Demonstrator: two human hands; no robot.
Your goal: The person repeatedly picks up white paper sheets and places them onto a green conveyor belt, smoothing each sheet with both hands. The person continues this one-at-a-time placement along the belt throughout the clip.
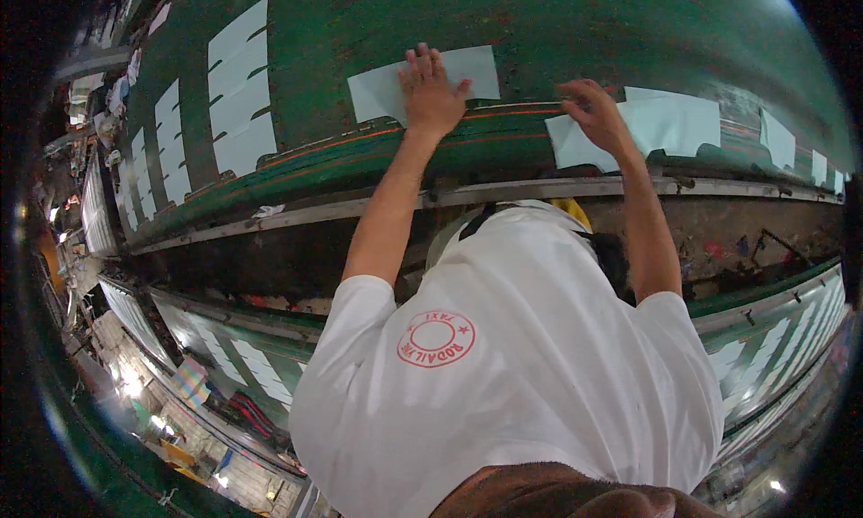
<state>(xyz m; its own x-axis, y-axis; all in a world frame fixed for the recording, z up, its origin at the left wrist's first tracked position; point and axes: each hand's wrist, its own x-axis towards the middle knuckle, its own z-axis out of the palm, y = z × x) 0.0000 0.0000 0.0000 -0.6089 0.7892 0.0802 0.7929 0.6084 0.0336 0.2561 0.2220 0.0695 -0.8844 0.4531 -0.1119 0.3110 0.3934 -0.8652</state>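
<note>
My left hand (433,95) lies flat with fingers stretched on a pale blue-white cut panel (474,68), which rests on the long green table (315,77). Whether the panel is cloth or paper I cannot tell. Over to the right, my right hand (593,111) is loosely bent, with a gap between thumb and fingers and nothing visible in it. Its wrist passes over more pale panels (679,127), which overlap near the table's front edge and have curved notches.
Rows of pale panels (241,86) lie at the left of the table, with single panels (778,140) farther right. A metal rail (306,217) runs along the front edge. Behind me stands another green table (288,361) bearing pale panels.
</note>
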